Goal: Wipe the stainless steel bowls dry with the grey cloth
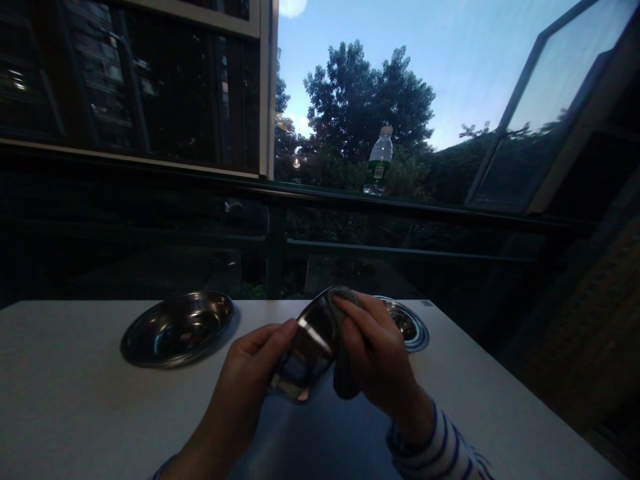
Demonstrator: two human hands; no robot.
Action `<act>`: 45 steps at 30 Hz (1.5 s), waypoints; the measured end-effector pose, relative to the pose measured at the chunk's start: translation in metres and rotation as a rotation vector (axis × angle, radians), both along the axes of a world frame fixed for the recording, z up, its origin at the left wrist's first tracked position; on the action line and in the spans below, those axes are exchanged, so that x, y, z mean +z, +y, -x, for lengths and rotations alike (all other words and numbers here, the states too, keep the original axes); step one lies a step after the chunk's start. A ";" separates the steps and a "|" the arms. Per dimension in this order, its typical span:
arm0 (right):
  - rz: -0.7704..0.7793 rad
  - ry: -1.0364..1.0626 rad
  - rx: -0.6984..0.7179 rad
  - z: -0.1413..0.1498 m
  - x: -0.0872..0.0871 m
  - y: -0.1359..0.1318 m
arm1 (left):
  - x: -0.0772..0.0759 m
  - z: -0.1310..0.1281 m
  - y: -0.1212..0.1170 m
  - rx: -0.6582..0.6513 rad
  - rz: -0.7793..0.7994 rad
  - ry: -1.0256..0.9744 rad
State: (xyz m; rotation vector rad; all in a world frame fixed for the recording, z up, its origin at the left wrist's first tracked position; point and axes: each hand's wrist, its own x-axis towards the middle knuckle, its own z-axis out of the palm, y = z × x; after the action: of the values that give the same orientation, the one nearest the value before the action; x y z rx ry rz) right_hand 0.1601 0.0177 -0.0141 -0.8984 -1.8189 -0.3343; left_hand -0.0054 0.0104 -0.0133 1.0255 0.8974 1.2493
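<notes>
While we are holding the small metal bowl (pixel 311 343) up over the tabletop (pixel 65 393), it is sitting between our two hands; its long axis is slanting from lower left to upper right, towards the far right corner; our left hand (pixel 255 367) is gripping its left rim, thumb on top; our right hand (pixel 384 350) is grasping a dark cloth (pixel 346 379) and pressing it to the upper right rim, the loose end hanging below the fingers; both hands are working right at the bowl, so neither is lying clearly nearer; we are not managing to tell whether its inside or outside is facing us.

Farther out, a large metal basin (pixel 167 337) is resting near the far edge, left of centre; reflections are filling it, and we are not making out any contents; a wide-rimmed metal dish (pixel 411 330) is lying near the far right corner, our right hand partly hiding its inside; beyond the far edge, a capped clear bottle (pixel 380 160) is standing upright by the window rail (pixel 320 194), its fill being hard to judge.
</notes>
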 end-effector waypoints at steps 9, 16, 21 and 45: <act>-0.017 -0.235 0.174 0.013 0.001 -0.014 | -0.001 -0.001 0.001 0.024 0.002 -0.047; 0.062 -0.009 0.008 0.001 0.001 -0.001 | 0.003 -0.005 -0.002 -0.003 0.025 -0.024; 0.016 -0.281 0.256 0.017 -0.003 -0.014 | 0.001 -0.005 0.001 0.016 0.083 -0.151; -0.111 -0.397 0.221 0.022 -0.014 -0.010 | 0.004 0.000 0.006 -0.005 0.113 -0.243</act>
State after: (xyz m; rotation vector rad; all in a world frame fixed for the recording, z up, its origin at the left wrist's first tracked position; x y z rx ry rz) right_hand 0.1385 0.0082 -0.0282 -0.5723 -2.2169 -0.4935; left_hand -0.0055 0.0164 -0.0090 0.7673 0.7669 1.2737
